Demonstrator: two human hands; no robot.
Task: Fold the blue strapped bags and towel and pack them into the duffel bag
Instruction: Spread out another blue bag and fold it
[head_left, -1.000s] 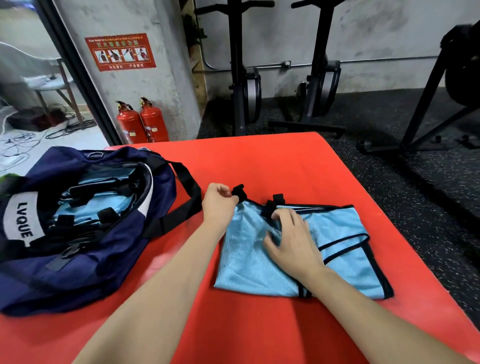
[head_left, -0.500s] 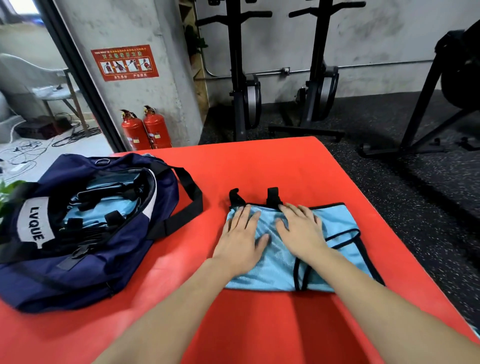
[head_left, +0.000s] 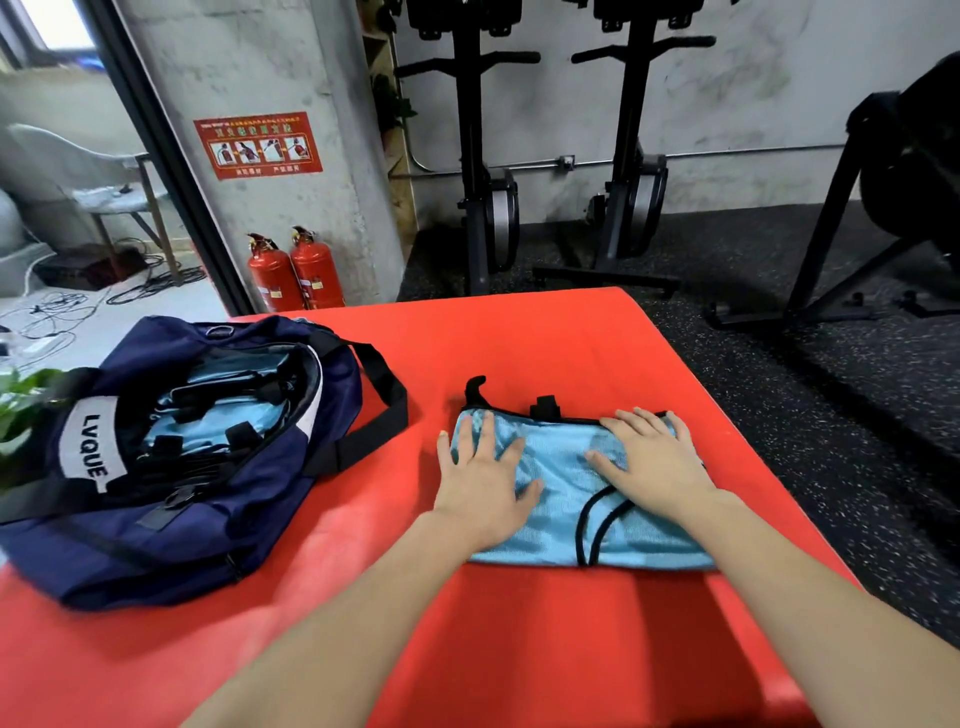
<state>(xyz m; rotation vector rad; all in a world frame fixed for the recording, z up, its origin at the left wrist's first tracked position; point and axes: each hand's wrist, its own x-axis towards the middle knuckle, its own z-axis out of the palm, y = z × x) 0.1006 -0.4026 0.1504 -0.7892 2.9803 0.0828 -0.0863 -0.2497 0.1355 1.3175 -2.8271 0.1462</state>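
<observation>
While both palms lie flat, fingers spread, on the folded blue strapped bag (head_left: 566, 499) mid-table, left hand (head_left: 480, 478) and right hand (head_left: 657, 465) look to be pressing out creases. Next I'd guess: lift the soft mesh bundle, black-trimmed, into the open navy duffel bag (head_left: 171, 519) just left.

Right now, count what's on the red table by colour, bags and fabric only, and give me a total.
Navy blue: 1, the open duffel bag, which lies left of the person's left hand.
Light blue: 1, the folded strapped bag, pressed flat under both hands, the right hand nearer its right end.
Total: 2, not counting the light blue items already inside the duffel.
</observation>
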